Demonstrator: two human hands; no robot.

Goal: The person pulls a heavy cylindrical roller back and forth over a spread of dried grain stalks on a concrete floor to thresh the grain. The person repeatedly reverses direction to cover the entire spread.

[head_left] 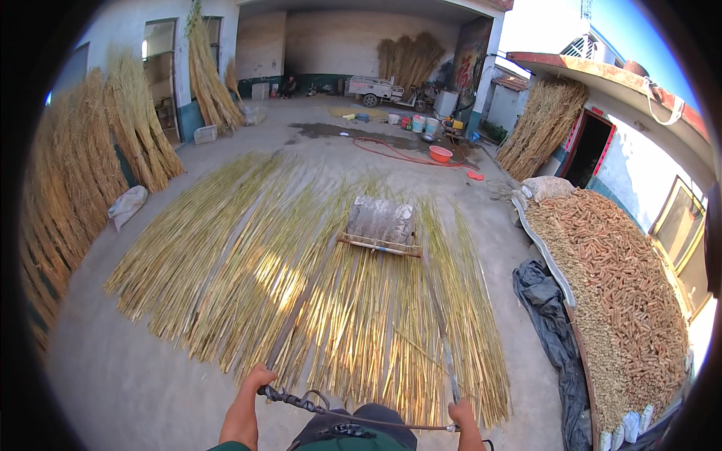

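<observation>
Before me a grey stone roller point(381, 218) in a wooden frame point(380, 245) rests on a spread layer of long green-yellow reed stalks point(207, 259). Two long pull bars, a left one point(304, 295) and a right one point(436, 304), run from the frame back toward me. A crossbar point(368, 422) with dark wrapping and a cable at its left part joins them near my waist. My left hand point(259, 376) is closed around the handle at the crossbar's left end. At the right end, my right hand point(461, 412) is closed on the handle too, its fingertips partly hidden.
Reed bundles point(143, 124) lean along the left wall. Corn cobs point(617, 278) are heaped at right beside a dark tarp point(549, 338). Farther back are a red basin point(441, 154), a red hose point(383, 152), buckets point(418, 124) and a cargo tricycle point(374, 90). A person point(289, 86) sits by the far wall.
</observation>
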